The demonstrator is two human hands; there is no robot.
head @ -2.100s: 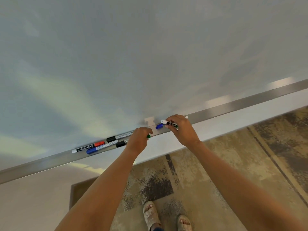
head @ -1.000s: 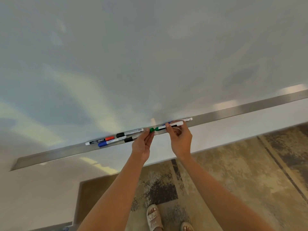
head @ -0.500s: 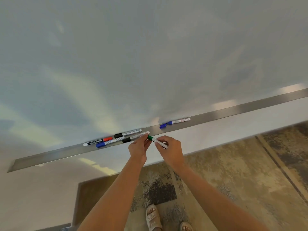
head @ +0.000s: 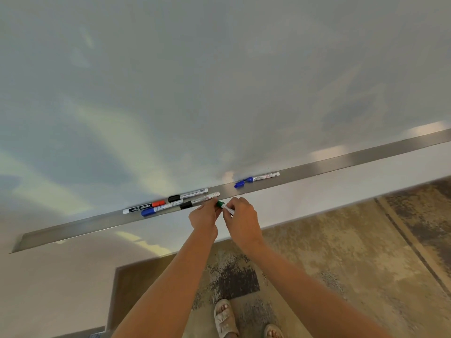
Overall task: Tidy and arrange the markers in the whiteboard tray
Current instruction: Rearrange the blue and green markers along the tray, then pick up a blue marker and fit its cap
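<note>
A long metal whiteboard tray runs across the view. A red-capped marker, a blue-capped marker and two black-capped markers lie grouped in it at the left of centre. Another blue-capped marker lies alone further right. Just in front of the tray I hold a green-capped marker: my left hand pinches its green cap, my right hand grips its white barrel.
The whiteboard fills the upper view, with a white wall below the tray. Patterned carpet covers the floor, and my sandalled feet stand close to the wall.
My right hand lifted the green marker out of the tray and drew it towards me and leftwards. Both hands now meet on it in front of the tray; the lone blue marker stayed.
</note>
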